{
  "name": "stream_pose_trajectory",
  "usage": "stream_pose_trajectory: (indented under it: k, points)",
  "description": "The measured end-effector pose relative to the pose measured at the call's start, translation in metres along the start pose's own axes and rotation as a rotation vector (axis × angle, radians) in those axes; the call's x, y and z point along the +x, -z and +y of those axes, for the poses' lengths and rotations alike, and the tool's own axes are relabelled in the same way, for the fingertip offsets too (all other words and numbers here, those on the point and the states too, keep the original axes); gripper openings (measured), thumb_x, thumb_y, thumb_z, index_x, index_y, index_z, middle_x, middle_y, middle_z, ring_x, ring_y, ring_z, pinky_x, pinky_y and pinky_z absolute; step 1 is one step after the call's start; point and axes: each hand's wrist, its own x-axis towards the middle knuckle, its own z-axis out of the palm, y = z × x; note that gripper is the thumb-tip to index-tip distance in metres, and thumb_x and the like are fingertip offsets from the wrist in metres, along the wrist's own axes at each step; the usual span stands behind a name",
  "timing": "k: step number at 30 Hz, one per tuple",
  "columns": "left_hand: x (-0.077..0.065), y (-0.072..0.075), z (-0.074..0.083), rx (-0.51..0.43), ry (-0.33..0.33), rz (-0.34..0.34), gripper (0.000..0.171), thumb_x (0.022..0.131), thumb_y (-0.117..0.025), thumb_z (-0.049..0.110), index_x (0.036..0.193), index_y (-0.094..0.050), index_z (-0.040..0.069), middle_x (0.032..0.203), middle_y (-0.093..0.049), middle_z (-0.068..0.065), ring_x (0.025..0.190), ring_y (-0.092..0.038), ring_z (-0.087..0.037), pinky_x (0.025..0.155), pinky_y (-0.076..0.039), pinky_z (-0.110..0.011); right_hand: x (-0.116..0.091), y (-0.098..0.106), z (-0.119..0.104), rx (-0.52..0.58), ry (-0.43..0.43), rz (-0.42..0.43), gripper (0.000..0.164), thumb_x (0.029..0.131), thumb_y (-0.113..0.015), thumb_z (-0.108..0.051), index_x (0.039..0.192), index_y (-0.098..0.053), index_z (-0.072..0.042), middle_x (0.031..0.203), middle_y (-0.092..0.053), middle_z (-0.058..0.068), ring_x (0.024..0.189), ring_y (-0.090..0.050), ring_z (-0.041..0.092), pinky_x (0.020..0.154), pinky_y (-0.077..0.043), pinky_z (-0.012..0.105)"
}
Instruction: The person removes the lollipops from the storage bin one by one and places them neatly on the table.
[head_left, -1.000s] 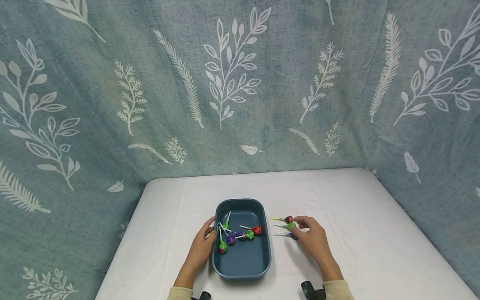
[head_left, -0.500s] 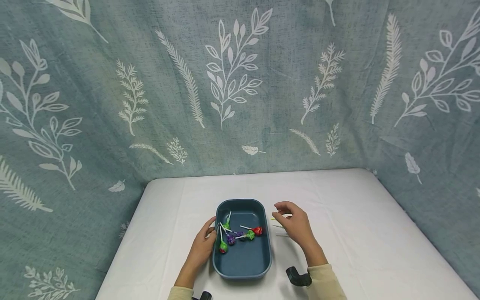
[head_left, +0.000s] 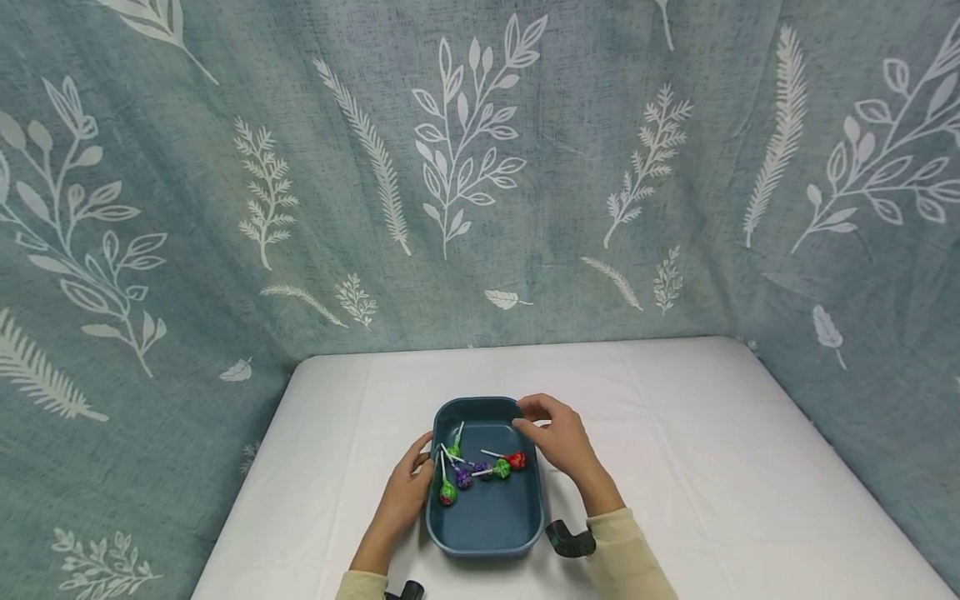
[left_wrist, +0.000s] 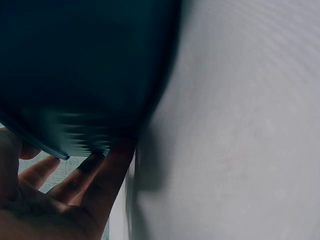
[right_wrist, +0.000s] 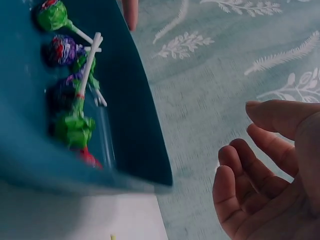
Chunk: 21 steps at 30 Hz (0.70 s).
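A dark blue tray point(head_left: 491, 533) holds several lollipops, among them a red one point(head_left: 516, 460) and a green one point(head_left: 447, 493); purple ones lie between. My left hand point(head_left: 405, 490) rests against the tray's left side. In the left wrist view its fingers point(left_wrist: 107, 185) reach along the outer wall, just below the rim. At the far right corner of the tray my right hand point(head_left: 558, 437) hovers with fingers loosely bent and nothing between them. The right wrist view shows that hand point(right_wrist: 270, 175) beside the tray, thumb and fingers apart.
A white cloth point(head_left: 675, 467) covers the table. Behind it hangs a blue-green leaf-patterned curtain point(head_left: 555, 217). A yellow stick tip point(right_wrist: 113, 237) peeks in at the bottom of the right wrist view; my right hand and arm hide the lollipops right of the tray in the head view.
My right hand has let go of the lollipops on the cloth and moved left and away from me to the tray's far right corner. The left hand and tray have stayed put.
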Motion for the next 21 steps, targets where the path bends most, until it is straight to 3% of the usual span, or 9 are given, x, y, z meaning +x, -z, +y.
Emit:
stream_pose_trajectory:
  k: [8, 21]
  points:
    - [-0.002, 0.000, 0.001, -0.009, 0.002, 0.003, 0.050, 0.103, -0.046, 0.013, 0.153, -0.045, 0.013, 0.137, -0.058, -0.026, 0.116, -0.063, -0.039, 0.101, -0.043, -0.058, 0.007, -0.020, -0.004, 0.013, 0.010, -0.081, 0.021, 0.093, -0.073, -0.016, 0.114, -0.071, -0.013, 0.112, -0.072, 0.006, 0.102, -0.068, 0.024, 0.086, -0.053, 0.050]
    - [0.001, 0.001, -0.001, -0.009, -0.003, 0.002, 0.050, 0.103, -0.046, 0.015, 0.153, -0.045, 0.013, 0.137, -0.058, -0.026, 0.116, -0.064, -0.038, 0.100, -0.045, -0.056, 0.021, -0.045, -0.002, -0.025, 0.014, -0.199, 0.024, 0.093, -0.071, -0.009, 0.116, -0.069, -0.004, 0.113, -0.070, 0.013, 0.100, -0.069, 0.028, 0.086, -0.054, 0.046]
